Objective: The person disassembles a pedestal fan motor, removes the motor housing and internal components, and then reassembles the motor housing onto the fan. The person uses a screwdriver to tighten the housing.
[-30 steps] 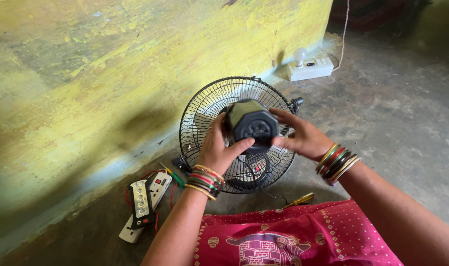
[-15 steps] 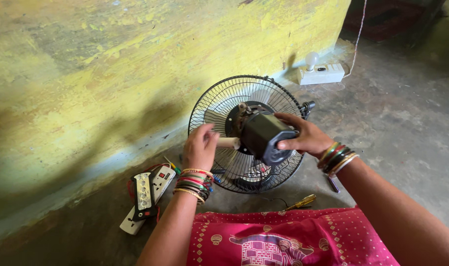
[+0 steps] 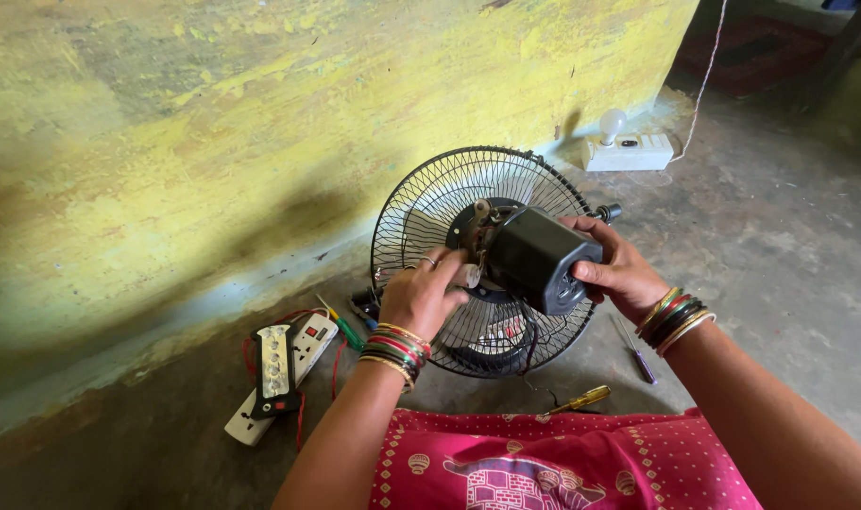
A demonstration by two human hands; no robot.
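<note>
The right hand (image 3: 619, 274) grips the motor cover (image 3: 544, 260); the left hand (image 3: 421, 297) rests just left of it, on the grille (image 3: 430, 203) behind. Extension boards (image 3: 279, 373) lie far left, a screwdriver (image 3: 581, 399) below, a socket box (image 3: 629, 151) beyond.

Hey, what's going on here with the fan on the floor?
A person sits on the floor by a yellow wall, working on the back of a table fan. The right hand grips the black motor cover, tilted away from the grille, while the left hand rests on the grille beside the exposed motor. A yellow-handled screwdriver lies near the knees, and power strips lie to the left.
</note>
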